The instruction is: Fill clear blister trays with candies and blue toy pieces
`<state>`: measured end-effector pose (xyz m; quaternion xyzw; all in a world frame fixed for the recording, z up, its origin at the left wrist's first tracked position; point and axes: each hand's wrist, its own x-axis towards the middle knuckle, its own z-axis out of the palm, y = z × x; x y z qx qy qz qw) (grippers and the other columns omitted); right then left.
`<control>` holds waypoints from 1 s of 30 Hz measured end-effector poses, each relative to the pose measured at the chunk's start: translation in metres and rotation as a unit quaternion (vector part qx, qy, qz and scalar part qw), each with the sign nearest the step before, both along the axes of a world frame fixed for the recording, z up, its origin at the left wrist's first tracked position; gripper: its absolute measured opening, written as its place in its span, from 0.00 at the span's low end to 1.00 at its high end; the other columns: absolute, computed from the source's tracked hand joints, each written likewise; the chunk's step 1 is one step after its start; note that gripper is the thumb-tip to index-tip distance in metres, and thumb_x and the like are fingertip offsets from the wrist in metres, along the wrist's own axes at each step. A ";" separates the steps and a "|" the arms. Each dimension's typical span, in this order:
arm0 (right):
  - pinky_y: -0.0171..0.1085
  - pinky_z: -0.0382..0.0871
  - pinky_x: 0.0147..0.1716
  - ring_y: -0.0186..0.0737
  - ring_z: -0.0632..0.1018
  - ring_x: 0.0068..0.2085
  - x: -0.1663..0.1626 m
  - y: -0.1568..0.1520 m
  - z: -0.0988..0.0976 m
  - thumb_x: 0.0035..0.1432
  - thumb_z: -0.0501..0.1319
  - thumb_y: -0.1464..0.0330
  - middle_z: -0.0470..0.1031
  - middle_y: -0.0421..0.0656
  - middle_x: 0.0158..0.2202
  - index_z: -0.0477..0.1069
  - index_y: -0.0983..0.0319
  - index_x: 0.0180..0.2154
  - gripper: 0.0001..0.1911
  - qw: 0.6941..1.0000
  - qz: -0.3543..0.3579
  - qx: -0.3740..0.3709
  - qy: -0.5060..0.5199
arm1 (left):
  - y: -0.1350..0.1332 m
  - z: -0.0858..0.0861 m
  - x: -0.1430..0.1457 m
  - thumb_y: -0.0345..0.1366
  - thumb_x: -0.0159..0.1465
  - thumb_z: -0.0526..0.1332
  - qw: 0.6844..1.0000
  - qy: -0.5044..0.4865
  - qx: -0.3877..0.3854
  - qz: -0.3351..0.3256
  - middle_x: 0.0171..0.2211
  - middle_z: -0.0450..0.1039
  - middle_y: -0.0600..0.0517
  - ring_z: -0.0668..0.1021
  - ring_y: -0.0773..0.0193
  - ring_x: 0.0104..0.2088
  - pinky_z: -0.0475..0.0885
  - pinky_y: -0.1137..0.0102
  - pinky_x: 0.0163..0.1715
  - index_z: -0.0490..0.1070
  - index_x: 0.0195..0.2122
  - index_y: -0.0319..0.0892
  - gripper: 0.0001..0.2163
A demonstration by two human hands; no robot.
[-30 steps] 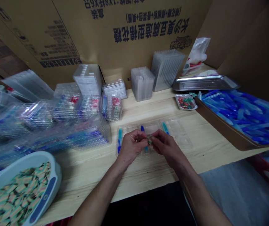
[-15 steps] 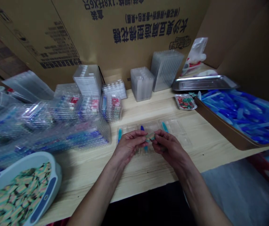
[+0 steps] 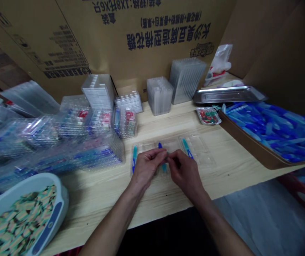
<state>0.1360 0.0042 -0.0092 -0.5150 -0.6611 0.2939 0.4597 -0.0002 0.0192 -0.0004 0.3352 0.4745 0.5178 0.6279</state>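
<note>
On a pale wooden workbench (image 3: 101,202) lies a clear plastic blister tray (image 3: 197,149) with teal-and-blue plastic pieces (image 3: 134,160), and above its middle the left hand (image 3: 148,167) and right hand (image 3: 185,174) meet, pinching a small item (image 3: 167,154) almost hidden between their fingertips (image 3: 163,153).

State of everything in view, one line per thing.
Left hand: pinching a small piece, mostly hidden.
Right hand: fingers on the same piece.
Clear blister tray: flat, holding teal-and-blue pieces.
Steel tray: lying flat.
Brown tray: heaped with blue plastic pieces.
Pale blue basin: full of striped pieces.
Clear trays: stacked.
</note>
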 end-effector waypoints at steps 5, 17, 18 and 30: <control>0.33 0.54 0.22 0.33 0.64 0.22 0.006 0.006 0.005 0.54 0.66 0.57 0.66 0.37 0.21 0.70 0.61 0.28 0.14 0.946 0.042 -0.173 0.272 | -0.001 0.001 -0.006 0.43 0.46 0.79 0.999 0.019 0.019 -0.031 0.32 0.82 0.47 0.81 0.62 0.33 0.75 0.68 0.40 0.83 0.40 0.39 0.21; 0.28 0.45 0.17 0.25 0.59 0.19 0.019 0.009 0.016 0.37 0.79 0.61 0.68 0.36 0.22 0.68 0.63 0.28 0.24 0.809 0.038 -0.282 0.514 | 0.005 0.004 -0.030 0.31 0.45 0.80 0.979 -0.177 -0.041 -0.094 0.33 0.81 0.50 0.81 0.69 0.31 0.77 0.79 0.34 0.81 0.39 0.38 0.20; 0.28 0.45 0.17 0.25 0.60 0.19 0.020 0.008 0.015 0.38 0.79 0.60 0.67 0.36 0.22 0.68 0.63 0.28 0.24 0.817 0.042 -0.276 0.504 | 0.006 0.003 -0.033 0.31 0.45 0.80 0.973 -0.201 -0.044 -0.100 0.33 0.81 0.50 0.81 0.70 0.30 0.76 0.80 0.34 0.81 0.38 0.38 0.18; 0.32 0.55 0.23 0.32 0.63 0.24 0.005 0.000 0.010 0.57 0.64 0.57 0.65 0.36 0.23 0.69 0.62 0.29 0.15 0.959 0.012 -0.113 0.261 | 0.002 0.008 -0.019 0.34 0.48 0.79 0.989 -0.095 -0.027 -0.109 0.34 0.81 0.49 0.81 0.69 0.32 0.77 0.77 0.37 0.82 0.38 0.37 0.17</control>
